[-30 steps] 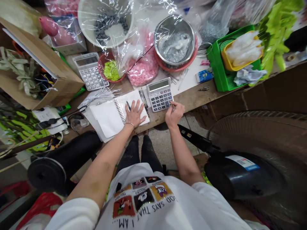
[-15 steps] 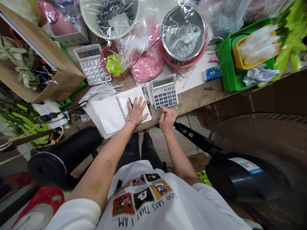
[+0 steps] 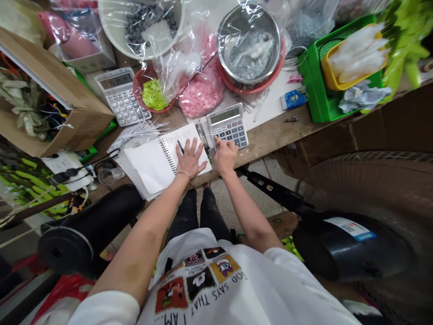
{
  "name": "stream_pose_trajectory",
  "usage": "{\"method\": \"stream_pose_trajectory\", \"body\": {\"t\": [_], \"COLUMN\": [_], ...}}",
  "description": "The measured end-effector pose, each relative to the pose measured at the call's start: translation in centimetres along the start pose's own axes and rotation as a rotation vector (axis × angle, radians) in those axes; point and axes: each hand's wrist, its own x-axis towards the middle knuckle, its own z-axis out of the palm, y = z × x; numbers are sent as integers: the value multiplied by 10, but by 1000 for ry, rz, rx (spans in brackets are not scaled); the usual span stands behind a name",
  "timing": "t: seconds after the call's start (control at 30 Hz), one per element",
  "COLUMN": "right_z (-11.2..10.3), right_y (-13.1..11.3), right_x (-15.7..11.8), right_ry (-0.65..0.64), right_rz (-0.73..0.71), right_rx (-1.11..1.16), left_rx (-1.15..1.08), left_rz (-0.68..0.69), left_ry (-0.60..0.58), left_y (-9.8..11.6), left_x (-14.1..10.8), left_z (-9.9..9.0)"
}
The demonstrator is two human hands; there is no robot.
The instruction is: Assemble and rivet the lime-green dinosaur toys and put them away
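Looking down from the head of a person seated at a crowded wooden desk [image 3: 270, 141], with 12 o'clock straight ahead. At 9 o'clock, a cardboard box [image 3: 50, 106] holds dried leaves and wires. At 10 o'clock sits a second calculator [image 3: 122, 97], set aside from the hands, next to a small red basket of green pieces [image 3: 152, 95].

At the centre, at about 6 o'clock from the desk's middle, lies an open spiral notebook [image 3: 165, 153] with a pen [image 3: 180, 146] across its page. The left hand [image 3: 191, 158], wearing a thin bracelet, is open and pressed flat on the page, apparently to keep the notebook from shifting. Just to its right, the right hand [image 3: 225, 155] is curled, its fingertips at the lower keys of a calculator [image 3: 227, 127]; whether it grips anything small is hidden. The calculator sits touching the notebook's edge, seemingly so that page and keys are both within reach.

At 1 o'clock, a steel bowl [image 3: 248, 45] sits under clear plastic. At 2 o'clock is a green basket [image 3: 338, 72]. At 4 o'clock, a large fan [image 3: 365, 225] stands beside the person.
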Motion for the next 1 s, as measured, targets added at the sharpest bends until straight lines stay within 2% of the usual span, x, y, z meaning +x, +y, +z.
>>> {"method": "stream_pose_trajectory", "body": {"t": [0.13, 0.3, 0.43, 0.67, 0.73, 0.87, 1.0], "right_z": [-13, -29, -29, -25, -29, -39, -44], "right_y": [0, 22, 31, 10, 13, 35, 49], "right_x": [-23, -43, -36, -25, -23, -19, -17], "right_ry": [67, 172, 141, 40, 73, 221, 205], "right_rz": [47, 195, 222, 181, 198, 285, 292], "right_rx": [22, -10, -57, -10, 4, -43, -30], "left_rx": [2, 3, 12, 21, 23, 17, 17], "left_rz": [-4, -2, -6, 2, 6, 13, 10], "left_ry": [-3, -7, -4, 22, 34, 55, 57], "left_y": [0, 2, 1, -2, -2, -3, -1], "left_x": [0, -1, -1, -1, -1, -1, -1], "left_z": [-2, -4, -4, -1, 1, 3, 4]}}
